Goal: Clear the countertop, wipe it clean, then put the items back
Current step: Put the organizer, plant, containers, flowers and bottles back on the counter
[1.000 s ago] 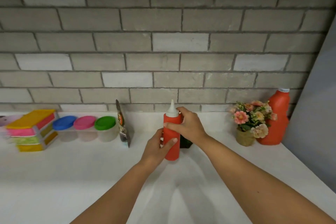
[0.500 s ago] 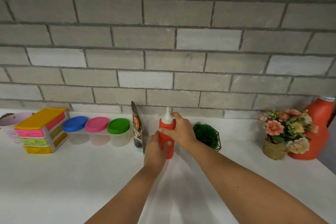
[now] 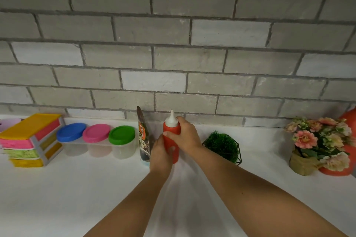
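Observation:
A red squeeze bottle (image 3: 171, 130) with a white nozzle stands upright near the back of the white countertop (image 3: 77, 188), close to the brick wall. My right hand (image 3: 185, 135) grips its upper half from the right. My left hand (image 3: 160, 153) wraps its lower half from the left. A dark snack pouch (image 3: 143, 136) stands just left of the bottle, almost touching my left hand. A small green plant (image 3: 222, 145) in a black wire frame sits just right of my right wrist.
A rack of three tubs with blue, pink and green lids (image 3: 96, 133) sits to the left, beside a stack of coloured trays (image 3: 28, 140). At the right stand a flower pot (image 3: 319, 144) and a large orange-red bottle (image 3: 348, 136).
Both hands have carried the red bottle back and left toward the wall, next to the pouch. The view has shifted left, uncovering the green plant.

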`<state>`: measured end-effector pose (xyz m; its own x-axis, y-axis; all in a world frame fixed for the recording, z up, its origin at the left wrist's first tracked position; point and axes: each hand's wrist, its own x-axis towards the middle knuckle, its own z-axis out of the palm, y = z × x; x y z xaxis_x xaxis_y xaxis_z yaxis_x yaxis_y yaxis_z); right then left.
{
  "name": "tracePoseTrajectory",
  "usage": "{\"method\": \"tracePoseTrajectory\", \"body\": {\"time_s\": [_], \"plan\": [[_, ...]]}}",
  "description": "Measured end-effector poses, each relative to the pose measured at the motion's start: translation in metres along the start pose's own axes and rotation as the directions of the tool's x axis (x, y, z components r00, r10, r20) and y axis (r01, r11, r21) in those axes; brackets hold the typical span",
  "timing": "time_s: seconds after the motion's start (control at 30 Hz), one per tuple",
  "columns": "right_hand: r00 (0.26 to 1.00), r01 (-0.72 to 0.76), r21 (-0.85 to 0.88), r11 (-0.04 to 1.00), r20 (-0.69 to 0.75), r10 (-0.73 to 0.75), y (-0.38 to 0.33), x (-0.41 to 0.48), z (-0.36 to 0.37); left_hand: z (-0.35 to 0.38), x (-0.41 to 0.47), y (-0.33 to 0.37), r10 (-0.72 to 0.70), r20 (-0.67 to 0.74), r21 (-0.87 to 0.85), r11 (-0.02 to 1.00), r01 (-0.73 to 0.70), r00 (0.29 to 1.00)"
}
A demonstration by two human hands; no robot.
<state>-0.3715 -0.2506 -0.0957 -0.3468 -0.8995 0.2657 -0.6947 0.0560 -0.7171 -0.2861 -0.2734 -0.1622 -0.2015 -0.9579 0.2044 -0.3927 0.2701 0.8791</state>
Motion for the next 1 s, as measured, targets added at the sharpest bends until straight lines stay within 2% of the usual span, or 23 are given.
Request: {"method": "tracePoseTrajectory", "body": {"time_s": [0.17, 0.33, 0.6, 0.73, 1.0], "plan": [[0.999, -0.013, 0.041, 0.999, 0.038, 0.012, 0.002, 0.008, 0.001, 0.002, 0.008, 0.005, -0.008, -0.029, 0.032, 0.999, 0.009, 1.000], [0.995, 0.000, -0.007, 1.000, 0.098, 0.001, 0.007, 0.009, -0.005, 0.005, 0.012, 0.005, -0.012, -0.043, 0.058, 0.998, 0.014, 0.999], [0.999, 0.015, -0.018, 1.000, 0.029, -0.015, 0.008, 0.000, -0.030, 0.013, -0.018, 0.025, -0.101, -0.173, 0.115, 0.986, 0.122, 0.980], [0.999, 0.004, -0.006, 1.000, -0.050, -0.005, 0.012, -0.018, -0.055, 0.019, -0.044, 0.035, 0.003, -0.188, 0.070, 0.998, 0.010, 0.982], [0.993, -0.090, 0.017, 0.996, -0.072, 0.091, 0.048, -0.071, -0.115, 0.060, -0.084, 0.075, 0.254, -0.051, -0.026, 0.966, -0.256, 0.966]]}}
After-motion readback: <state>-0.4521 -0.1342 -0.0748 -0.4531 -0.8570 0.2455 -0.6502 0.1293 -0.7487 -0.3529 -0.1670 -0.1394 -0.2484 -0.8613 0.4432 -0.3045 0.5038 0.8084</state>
